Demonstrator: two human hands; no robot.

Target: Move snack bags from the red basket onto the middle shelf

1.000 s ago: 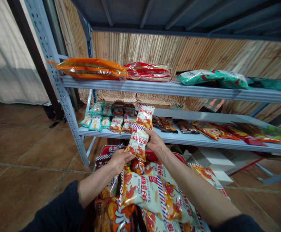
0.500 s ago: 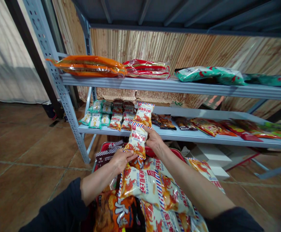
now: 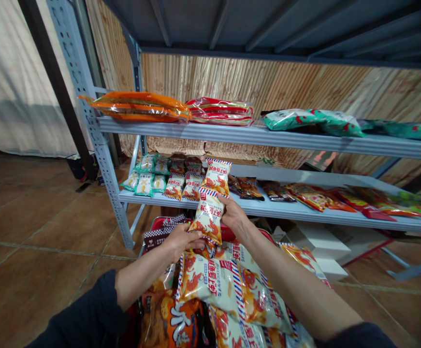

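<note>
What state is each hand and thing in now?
Lower white pack, held, looks sealed
Upper white pack, above it, looks sealed
Left hand, gripping lower pack's bottom edge
Right hand, gripping lower pack's right edge
Red basket, heaped with snack packs
Lower shelf, stocked with packets
Upper shelf, bearing bags lying flat

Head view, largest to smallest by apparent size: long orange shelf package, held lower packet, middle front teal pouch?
1. Orange package
2. Held lower packet
3. Teal pouch
Packet's nearness may inflate it; real sizes unsure.

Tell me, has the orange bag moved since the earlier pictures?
No. The orange bag still lies at the left end of the middle shelf, beside the red bag.
</note>
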